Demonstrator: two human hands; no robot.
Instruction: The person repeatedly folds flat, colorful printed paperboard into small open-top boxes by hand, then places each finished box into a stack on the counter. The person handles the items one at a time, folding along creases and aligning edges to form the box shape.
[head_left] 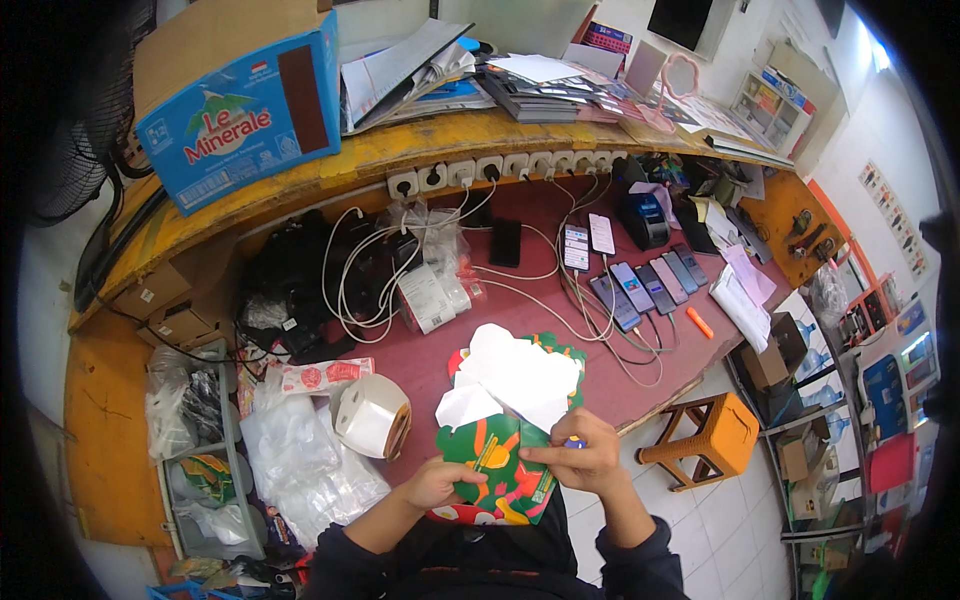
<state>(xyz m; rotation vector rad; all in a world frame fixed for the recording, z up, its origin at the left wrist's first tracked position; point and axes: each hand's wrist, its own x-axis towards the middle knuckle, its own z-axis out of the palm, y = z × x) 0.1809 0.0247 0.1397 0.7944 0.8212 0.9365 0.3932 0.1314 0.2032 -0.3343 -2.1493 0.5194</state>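
At the near edge of the table, a folding cardboard carton [500, 460] printed in green, red and yellow lies before me. Its white inner flaps [520, 375] stick out on the far side. My left hand [443, 487] grips the carton's near left part, thumb on the printed face. My right hand [585, 455] is curled at the right side, its index finger touching the printed panel. A small blue thing [574, 442] shows among its fingers; its kind is too small to tell. Left of the carton stands a white folded paper food box [371, 416].
Clear plastic bags [300, 460] lie at the left by a grey crate [230, 500]. Several phones [635, 287] charge on cables at the right, near an orange marker [700, 322]. A power-socket row [488, 168] runs along the back. An orange stool [705, 440] stands right of the table.
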